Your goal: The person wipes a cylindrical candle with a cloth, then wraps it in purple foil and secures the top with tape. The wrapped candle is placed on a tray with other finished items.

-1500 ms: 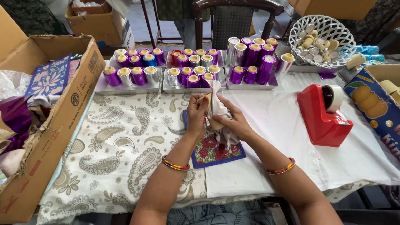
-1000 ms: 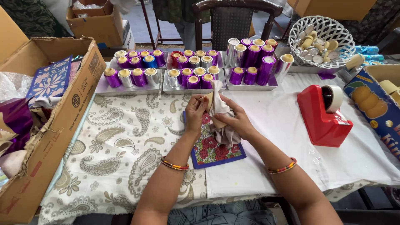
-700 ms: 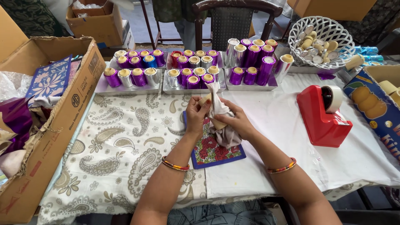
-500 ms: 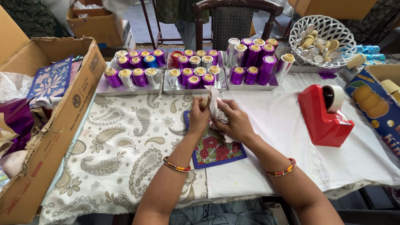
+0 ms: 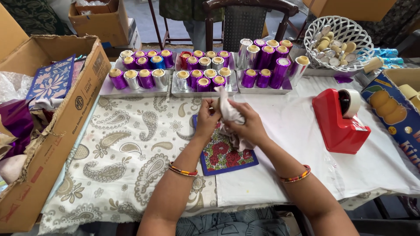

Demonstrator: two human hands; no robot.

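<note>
I see left hand [image 5: 207, 119] and right hand [image 5: 245, 126] both gripping a white cloth [image 5: 228, 114] over floral mat [image 5: 223, 153]; foil-cup trays [image 5: 135, 89] behind, red tape dispenser [image 5: 337, 122] right.

Trays of foil-wrapped cylinders [image 5: 197, 78] are arranged along the upper centre. A cardboard box [image 5: 65, 126] is placed at left, a tape dispenser [image 5: 339, 120] at right, a basket [image 5: 339, 41] at upper right.

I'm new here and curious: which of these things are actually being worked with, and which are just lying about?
In use:
left hand
right hand
white cloth, held by both
floral mat beneath

Lying about:
foil-wrapped cylinders
red tape dispenser
white basket
cardboard box
</note>
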